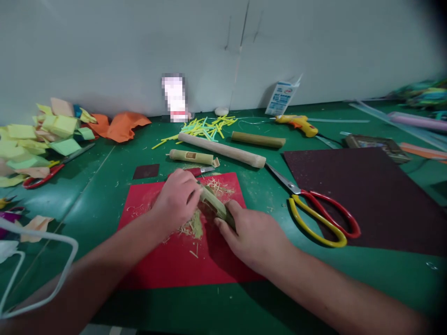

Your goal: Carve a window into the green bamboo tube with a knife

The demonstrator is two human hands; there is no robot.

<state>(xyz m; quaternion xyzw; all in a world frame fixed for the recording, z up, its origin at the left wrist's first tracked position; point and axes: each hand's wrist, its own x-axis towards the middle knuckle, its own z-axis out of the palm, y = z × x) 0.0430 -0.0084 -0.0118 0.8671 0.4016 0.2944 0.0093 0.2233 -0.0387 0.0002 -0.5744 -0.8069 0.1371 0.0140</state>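
My left hand is closed over the upper end of a short green bamboo piece that lies slanted on a red mat. My right hand grips the lower end of the same bamboo piece, fingers curled round it. Pale shavings lie heaped on the mat under and around the piece. A red-handled knife lies just beyond my left hand at the mat's far edge. What the left fingers press against the bamboo is hidden.
On the green table: red-and-yellow scissors, a dark sheet, a notched bamboo tube, a long pale stick, another bamboo tube, a yellow glue gun, cut strips, paper scraps, second scissors.
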